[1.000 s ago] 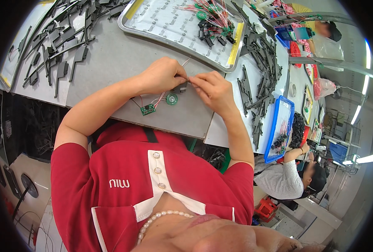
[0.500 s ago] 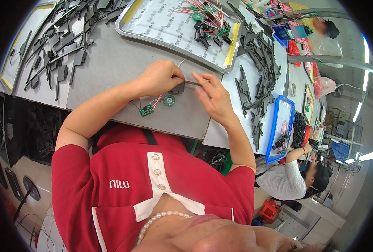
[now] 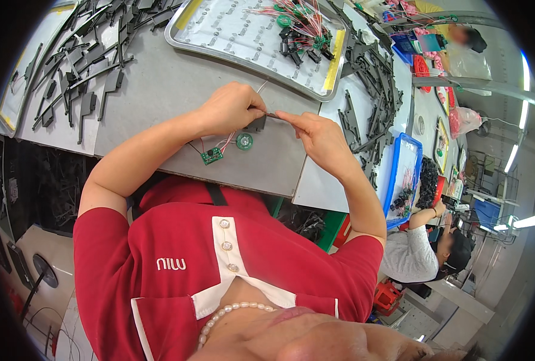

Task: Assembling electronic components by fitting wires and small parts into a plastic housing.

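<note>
A thin dark strip is pinched between the fingertips of both hands — the left hand closed on one end, the right hand on the other — and is held just above the grey surface. Below the left hand, a small green board and a round green disc lie on the surface, joined by red and white wires. A metal tray of wired parts sits beyond the hands, with black strips scattered well to the left.

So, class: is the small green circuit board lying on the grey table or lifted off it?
Lying on the table: the green circuit board rests flat below the left hand.
</note>
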A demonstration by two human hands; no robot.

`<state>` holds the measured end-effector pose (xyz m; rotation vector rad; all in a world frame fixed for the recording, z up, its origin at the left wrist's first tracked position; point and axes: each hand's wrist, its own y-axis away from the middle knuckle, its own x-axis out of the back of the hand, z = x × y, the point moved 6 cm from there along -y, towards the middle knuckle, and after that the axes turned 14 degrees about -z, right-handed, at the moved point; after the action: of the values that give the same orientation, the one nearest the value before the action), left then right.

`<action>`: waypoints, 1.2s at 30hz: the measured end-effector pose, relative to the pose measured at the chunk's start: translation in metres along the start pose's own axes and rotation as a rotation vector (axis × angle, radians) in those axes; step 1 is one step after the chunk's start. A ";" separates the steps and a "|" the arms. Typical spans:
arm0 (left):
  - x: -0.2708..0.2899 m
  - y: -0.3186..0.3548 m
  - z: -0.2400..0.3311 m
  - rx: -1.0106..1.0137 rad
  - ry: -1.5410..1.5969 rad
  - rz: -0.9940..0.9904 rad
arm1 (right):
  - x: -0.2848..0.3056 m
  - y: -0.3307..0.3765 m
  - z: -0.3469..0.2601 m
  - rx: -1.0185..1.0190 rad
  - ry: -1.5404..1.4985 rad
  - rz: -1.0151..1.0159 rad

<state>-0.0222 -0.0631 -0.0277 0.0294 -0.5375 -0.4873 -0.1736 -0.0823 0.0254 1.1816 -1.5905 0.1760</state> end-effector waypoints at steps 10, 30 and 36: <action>0.000 0.000 0.000 -0.012 -0.005 0.007 | 0.007 -0.007 -0.003 0.011 -0.072 -0.084; -0.002 0.001 0.002 0.002 -0.035 0.021 | 0.009 -0.008 -0.013 -0.099 0.147 -0.155; -0.004 -0.001 0.002 -0.059 -0.066 0.086 | 0.004 -0.007 -0.006 -0.055 0.131 -0.095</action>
<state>-0.0268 -0.0615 -0.0282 -0.0662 -0.5861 -0.4206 -0.1635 -0.0844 0.0279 1.1765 -1.4140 0.1445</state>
